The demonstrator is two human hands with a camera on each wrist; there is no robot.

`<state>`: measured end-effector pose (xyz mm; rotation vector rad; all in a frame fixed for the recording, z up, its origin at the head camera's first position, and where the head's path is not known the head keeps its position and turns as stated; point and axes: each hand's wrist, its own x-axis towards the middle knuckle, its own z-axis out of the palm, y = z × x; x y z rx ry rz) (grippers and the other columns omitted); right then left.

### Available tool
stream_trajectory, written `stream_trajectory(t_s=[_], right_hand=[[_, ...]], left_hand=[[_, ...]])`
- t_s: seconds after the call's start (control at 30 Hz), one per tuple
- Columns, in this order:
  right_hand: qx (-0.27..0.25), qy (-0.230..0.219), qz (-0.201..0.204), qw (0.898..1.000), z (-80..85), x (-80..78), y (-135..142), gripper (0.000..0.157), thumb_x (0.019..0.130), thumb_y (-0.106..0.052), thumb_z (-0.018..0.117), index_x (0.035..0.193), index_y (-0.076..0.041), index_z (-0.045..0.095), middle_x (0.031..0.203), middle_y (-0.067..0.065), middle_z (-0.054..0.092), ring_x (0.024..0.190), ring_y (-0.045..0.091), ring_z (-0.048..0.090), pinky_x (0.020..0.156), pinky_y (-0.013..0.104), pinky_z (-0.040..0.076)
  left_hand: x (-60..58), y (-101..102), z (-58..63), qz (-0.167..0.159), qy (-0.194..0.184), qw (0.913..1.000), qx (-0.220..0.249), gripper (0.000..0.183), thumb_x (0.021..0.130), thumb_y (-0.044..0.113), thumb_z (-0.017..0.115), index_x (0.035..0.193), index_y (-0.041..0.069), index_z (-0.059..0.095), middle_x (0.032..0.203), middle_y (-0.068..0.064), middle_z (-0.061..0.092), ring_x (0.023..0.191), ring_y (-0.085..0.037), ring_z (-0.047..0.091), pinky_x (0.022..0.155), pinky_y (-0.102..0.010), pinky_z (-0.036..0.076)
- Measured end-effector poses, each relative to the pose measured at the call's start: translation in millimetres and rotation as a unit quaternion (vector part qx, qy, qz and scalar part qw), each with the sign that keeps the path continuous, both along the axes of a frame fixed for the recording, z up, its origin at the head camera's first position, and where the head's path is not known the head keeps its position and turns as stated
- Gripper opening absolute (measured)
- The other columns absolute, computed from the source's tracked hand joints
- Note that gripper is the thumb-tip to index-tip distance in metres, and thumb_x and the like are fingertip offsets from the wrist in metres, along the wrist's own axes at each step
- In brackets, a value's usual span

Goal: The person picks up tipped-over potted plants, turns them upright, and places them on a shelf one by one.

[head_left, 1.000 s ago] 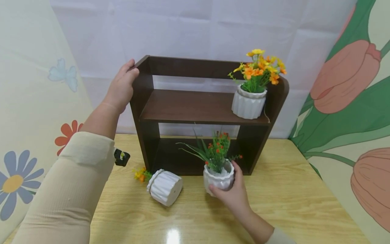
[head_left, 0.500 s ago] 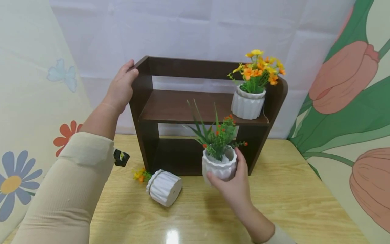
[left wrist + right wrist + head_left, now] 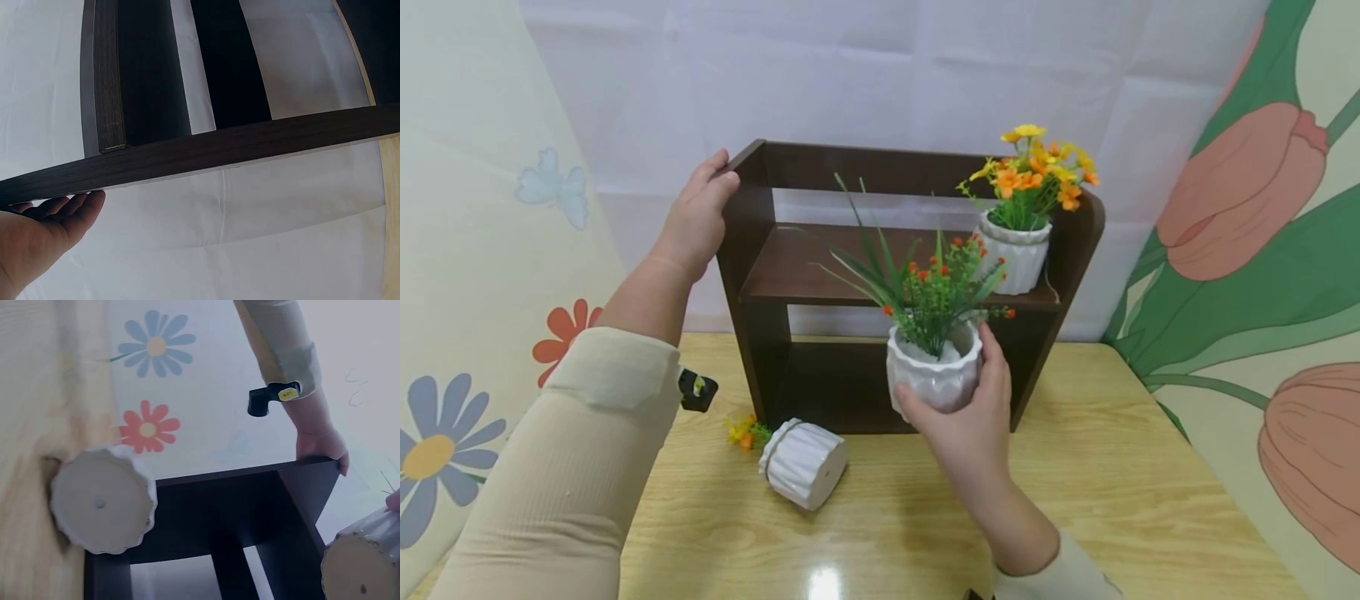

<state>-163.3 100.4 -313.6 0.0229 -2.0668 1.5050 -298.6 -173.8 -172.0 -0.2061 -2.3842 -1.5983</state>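
Observation:
My right hand (image 3: pixel 966 421) grips a white fluted flowerpot (image 3: pixel 932 375) with grass blades and small red flowers, held upright above the table before the shelf. The right wrist view shows a pot's round base (image 3: pixel 362 575) near that hand's fingertip. My left hand (image 3: pixel 696 212) rests against the upper left side of the dark brown shelf (image 3: pixel 842 250). Its fingers (image 3: pixel 87 209) touch the panel's outer face in the left wrist view. A second white pot (image 3: pixel 805 462) with yellow-orange flowers lies tipped on its side by the shelf's lower left corner.
On the shelf's upper board, at the right, stands a white pot (image 3: pixel 1015 254) with yellow and orange flowers. The shelf stands on a wood-grain table (image 3: pixel 1120 483). Behind it hangs a white cloth (image 3: pixel 850 75), with flower-patterned sheets on both sides.
My right hand has lifted the red-flowered pot from in front of the lower compartment to nearly the upper board's height. The left hand and the tipped pot stay where they were.

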Motion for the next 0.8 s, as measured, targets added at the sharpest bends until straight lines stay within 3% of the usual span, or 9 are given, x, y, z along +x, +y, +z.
stream_trajectory(t_s=[0.33, 0.63, 0.8], right_hand=[[0.015, 0.023, -0.027, 0.999, 25.5, -12.3, -9, 0.107, 0.065, -0.028, 0.091, 0.152, -0.022, 0.029, 0.147, 0.006, 0.038, 0.131, 0.022, 0.038, 0.104, 0.052, 0.041], [0.039, 0.077, -0.05, 0.995, 38.1, -27.7, -14, 0.106, 0.065, -0.031, 0.091, 0.151, -0.015, 0.031, 0.144, 0.012, 0.041, 0.129, 0.026, 0.039, 0.102, 0.05, 0.042], [0.042, 0.085, -0.055, 0.994, 47.2, -36.5, -17, 0.105, 0.066, -0.034, 0.089, 0.151, -0.015, 0.031, 0.144, 0.013, 0.041, 0.13, 0.026, 0.038, 0.102, 0.05, 0.042]], left_hand=[[0.8, -1, 0.0, 0.001, 0.0, 1.0, -0.005, 0.06, 0.103, 0.046, 0.022, 0.159, 0.028, 0.01, 0.167, 0.004, 0.005, 0.152, -0.023, 0.009, 0.122, -0.054, 0.012], [2.3, -1, 0.7, -0.001, -0.002, 1.0, -0.003, 0.06, 0.103, 0.045, 0.022, 0.159, 0.027, 0.01, 0.167, 0.003, 0.006, 0.152, -0.023, 0.01, 0.122, -0.053, 0.013], [2.5, -1, 1.3, 0.0, -0.003, 1.0, -0.005, 0.06, 0.103, 0.045, 0.022, 0.159, 0.028, 0.01, 0.167, 0.004, 0.005, 0.153, -0.023, 0.008, 0.122, -0.053, 0.012]])
